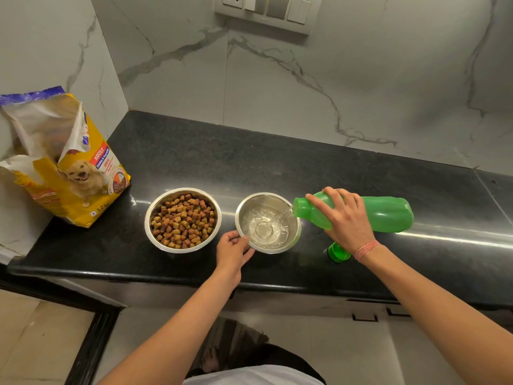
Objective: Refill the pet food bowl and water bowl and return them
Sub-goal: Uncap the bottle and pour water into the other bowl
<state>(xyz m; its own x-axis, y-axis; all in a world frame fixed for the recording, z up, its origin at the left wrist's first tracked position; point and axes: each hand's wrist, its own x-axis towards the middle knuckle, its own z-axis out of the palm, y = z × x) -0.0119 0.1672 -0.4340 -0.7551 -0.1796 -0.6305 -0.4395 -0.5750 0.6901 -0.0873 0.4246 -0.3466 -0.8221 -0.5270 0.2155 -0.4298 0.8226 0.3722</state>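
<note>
Bag (69, 173) marked "ADULT", beside kibble bowl (182, 220).

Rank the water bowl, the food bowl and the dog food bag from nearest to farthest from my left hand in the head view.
From the left hand:
1. Water bowl, in that hand's grip at its near left rim.
2. Food bowl, just to the left, not touched.
3. Dog food bag, far left by the wall.
</note>
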